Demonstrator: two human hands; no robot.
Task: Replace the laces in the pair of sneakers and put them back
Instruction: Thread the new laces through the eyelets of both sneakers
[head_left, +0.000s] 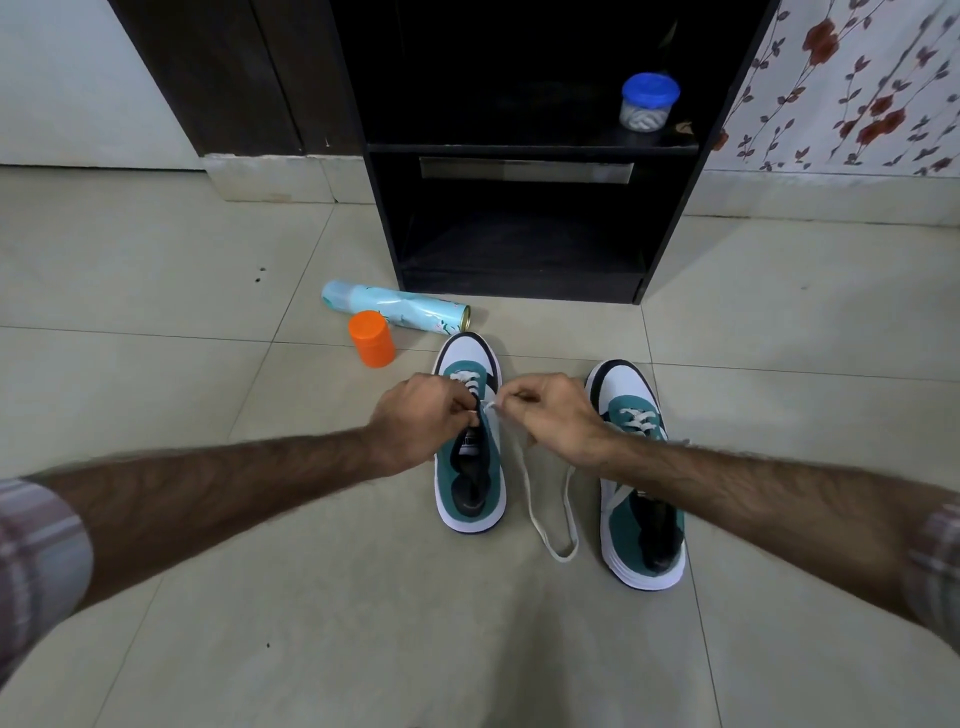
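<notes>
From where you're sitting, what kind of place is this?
Most likely a room in a home: a tiled floor, floral wallpaper, and a low black shelf unit holding a blue-lidded jar.

From where I stand, nothing here can be read. The left sneaker (470, 452) has a small white tag on its tongue with dark marks, but they are too blurred to make out. The pale blue spray can (395, 310) lying on the floor carries only a flower pattern, no legible words. The orange container (371, 339) and the blue-lidded jar (648, 103) show no lettering.
</notes>
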